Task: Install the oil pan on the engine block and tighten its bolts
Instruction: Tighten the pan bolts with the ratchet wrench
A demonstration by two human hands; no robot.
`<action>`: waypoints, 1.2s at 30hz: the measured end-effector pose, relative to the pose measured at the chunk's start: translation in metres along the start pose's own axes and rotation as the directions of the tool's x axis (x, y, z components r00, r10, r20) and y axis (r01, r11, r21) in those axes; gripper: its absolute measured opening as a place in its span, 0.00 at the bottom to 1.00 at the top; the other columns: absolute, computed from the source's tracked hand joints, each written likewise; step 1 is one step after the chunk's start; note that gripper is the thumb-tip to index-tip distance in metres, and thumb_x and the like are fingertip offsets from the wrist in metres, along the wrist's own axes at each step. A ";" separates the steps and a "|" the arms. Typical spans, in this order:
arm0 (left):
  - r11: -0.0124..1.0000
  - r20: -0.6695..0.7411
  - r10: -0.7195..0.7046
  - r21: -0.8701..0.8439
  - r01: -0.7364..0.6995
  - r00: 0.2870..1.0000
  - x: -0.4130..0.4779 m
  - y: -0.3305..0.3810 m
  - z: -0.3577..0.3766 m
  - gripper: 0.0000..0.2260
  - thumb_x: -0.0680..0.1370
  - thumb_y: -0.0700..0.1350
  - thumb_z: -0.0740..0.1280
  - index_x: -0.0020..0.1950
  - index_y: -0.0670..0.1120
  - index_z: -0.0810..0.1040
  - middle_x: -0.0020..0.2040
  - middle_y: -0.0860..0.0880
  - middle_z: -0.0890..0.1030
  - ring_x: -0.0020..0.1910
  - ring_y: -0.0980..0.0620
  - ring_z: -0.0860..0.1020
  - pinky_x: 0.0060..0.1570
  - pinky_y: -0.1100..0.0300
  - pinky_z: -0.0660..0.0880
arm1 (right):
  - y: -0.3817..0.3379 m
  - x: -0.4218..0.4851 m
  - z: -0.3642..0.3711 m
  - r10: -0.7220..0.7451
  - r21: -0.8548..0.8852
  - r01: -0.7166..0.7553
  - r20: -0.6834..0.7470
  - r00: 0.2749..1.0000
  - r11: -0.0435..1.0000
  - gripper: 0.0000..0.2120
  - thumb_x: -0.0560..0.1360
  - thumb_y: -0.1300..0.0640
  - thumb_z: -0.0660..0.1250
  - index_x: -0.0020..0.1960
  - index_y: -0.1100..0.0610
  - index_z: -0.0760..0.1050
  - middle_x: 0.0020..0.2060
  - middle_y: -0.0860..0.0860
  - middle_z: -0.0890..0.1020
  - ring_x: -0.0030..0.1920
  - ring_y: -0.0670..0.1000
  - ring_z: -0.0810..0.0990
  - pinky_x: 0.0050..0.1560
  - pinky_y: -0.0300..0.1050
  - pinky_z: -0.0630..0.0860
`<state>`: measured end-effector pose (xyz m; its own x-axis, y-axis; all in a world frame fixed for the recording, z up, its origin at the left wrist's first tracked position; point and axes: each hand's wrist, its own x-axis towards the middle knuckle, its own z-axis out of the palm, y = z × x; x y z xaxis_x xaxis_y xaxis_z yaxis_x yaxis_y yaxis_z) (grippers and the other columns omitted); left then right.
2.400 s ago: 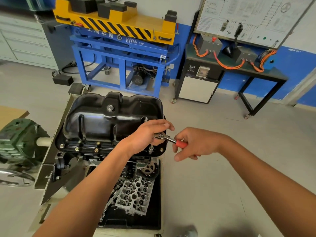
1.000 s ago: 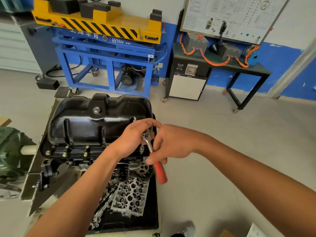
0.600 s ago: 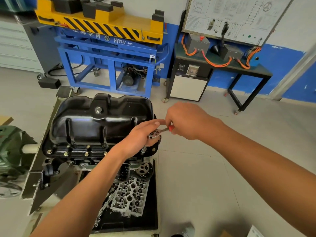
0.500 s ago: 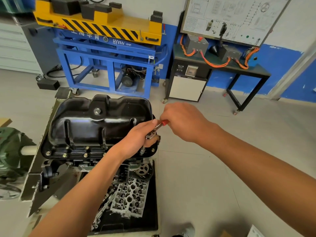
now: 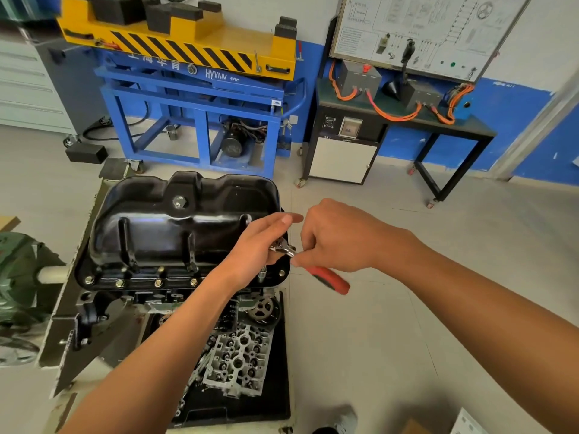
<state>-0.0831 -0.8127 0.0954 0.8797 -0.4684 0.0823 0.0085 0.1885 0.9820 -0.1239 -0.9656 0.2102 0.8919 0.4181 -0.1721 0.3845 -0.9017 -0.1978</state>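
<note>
1. Head view, placement: the black oil pan (image 5: 185,227) sits open side down on the engine block (image 5: 175,297), its flange flat to the block. A row of bolts (image 5: 158,282) is already in along the near edge. This looks like the tightening stage.
2. The ratchet (image 5: 329,278) stands on the near right corner of the flange, with its socket (image 5: 262,272) upright over a bolt there.
3. The left hand (image 5: 257,252) is cupped over the ratchet head, fingers bent down around it, likely to keep the socket square on the bolt.
4. The right hand (image 5: 335,236) has its fingers curled tight round the shank just above the red grip, placed to swing the handle.
5. A cylinder head (image 5: 239,355) lies in the tray below, apart from the work.
</note>
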 end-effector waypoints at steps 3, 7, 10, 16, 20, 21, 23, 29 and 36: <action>0.998 0.007 0.059 -0.006 -0.059 0.998 -0.002 0.002 0.009 0.13 0.79 0.54 0.63 0.53 0.52 0.85 0.41 0.38 0.78 0.40 0.42 0.74 0.41 0.53 0.72 | -0.012 0.001 0.007 -0.034 0.112 0.027 0.064 0.997 0.993 0.16 0.74 0.50 0.73 0.30 0.55 0.82 0.18 0.43 0.71 0.24 0.41 0.73 0.29 0.32 0.67; 0.996 -0.032 0.080 -0.032 -0.081 0.996 -0.004 0.006 0.013 0.14 0.78 0.43 0.60 0.52 0.51 0.85 0.46 0.49 0.86 0.47 0.55 0.84 0.45 0.66 0.78 | -0.029 0.004 0.019 -0.024 0.265 0.002 0.080 0.996 0.964 0.14 0.78 0.57 0.69 0.35 0.58 0.84 0.25 0.44 0.78 0.29 0.31 0.75 0.35 0.24 0.68; 0.995 -0.052 0.061 -0.073 -0.065 0.997 -0.004 0.008 0.008 0.13 0.78 0.44 0.61 0.51 0.48 0.85 0.47 0.47 0.86 0.47 0.53 0.83 0.46 0.65 0.78 | -0.033 0.007 0.023 0.045 0.360 -0.071 0.079 0.996 0.930 0.15 0.79 0.56 0.68 0.35 0.57 0.83 0.29 0.48 0.81 0.25 0.35 0.75 0.29 0.24 0.68; 0.999 -0.017 0.051 -0.010 -0.051 0.999 0.000 0.011 0.001 0.12 0.84 0.42 0.59 0.55 0.45 0.83 0.44 0.51 0.84 0.44 0.56 0.82 0.47 0.64 0.76 | -0.035 0.004 0.027 0.066 0.458 -0.104 0.098 0.993 0.883 0.16 0.76 0.49 0.72 0.36 0.59 0.84 0.29 0.51 0.84 0.23 0.41 0.74 0.25 0.28 0.69; 0.999 0.016 0.003 -0.040 -0.003 1.000 -0.003 0.013 0.006 0.14 0.81 0.46 0.60 0.49 0.52 0.87 0.51 0.48 0.86 0.54 0.52 0.83 0.52 0.65 0.76 | -0.033 0.003 0.027 0.076 0.402 -0.121 0.125 0.989 0.908 0.15 0.72 0.50 0.77 0.29 0.54 0.80 0.20 0.42 0.76 0.23 0.36 0.73 0.23 0.27 0.64; 0.999 0.023 -0.005 -0.032 0.006 1.000 -0.003 0.014 0.006 0.14 0.79 0.46 0.61 0.47 0.53 0.87 0.51 0.50 0.86 0.54 0.54 0.83 0.52 0.66 0.76 | -0.032 0.004 0.025 0.078 0.373 -0.132 0.156 0.985 0.918 0.15 0.71 0.49 0.77 0.29 0.53 0.80 0.20 0.41 0.76 0.24 0.35 0.73 0.22 0.27 0.64; 1.000 0.027 -0.026 -0.001 0.026 0.999 -0.002 0.014 0.007 0.14 0.77 0.47 0.61 0.46 0.55 0.87 0.51 0.52 0.86 0.54 0.55 0.83 0.51 0.67 0.77 | -0.028 0.005 0.020 0.083 0.322 -0.158 0.235 0.968 0.934 0.15 0.70 0.47 0.77 0.30 0.51 0.80 0.20 0.39 0.76 0.23 0.36 0.74 0.22 0.27 0.64; 0.989 -0.015 -0.147 0.008 0.147 0.989 0.000 0.010 0.002 0.11 0.77 0.55 0.63 0.45 0.56 0.86 0.39 0.46 0.76 0.37 0.55 0.76 0.42 0.58 0.71 | -0.012 0.009 -0.004 0.105 0.135 -0.163 0.361 0.927 0.977 0.07 0.69 0.49 0.79 0.38 0.52 0.84 0.26 0.43 0.82 0.28 0.43 0.81 0.29 0.32 0.70; 0.994 0.127 -0.111 0.008 0.111 0.986 0.003 0.007 -0.003 0.17 0.80 0.59 0.59 0.50 0.51 0.84 0.27 0.50 0.62 0.26 0.51 0.57 0.30 0.60 0.58 | 0.006 0.018 0.001 0.021 -0.330 -0.048 -0.084 0.996 0.943 0.07 0.75 0.63 0.69 0.45 0.53 0.83 0.36 0.51 0.80 0.36 0.54 0.80 0.38 0.49 0.79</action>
<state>-0.0794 -0.8103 0.1017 0.8059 -0.5920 -0.0069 0.1028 0.1285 0.9864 -0.1060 -0.9639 0.2049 0.9167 0.3882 -0.0943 0.3983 -0.9064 0.1407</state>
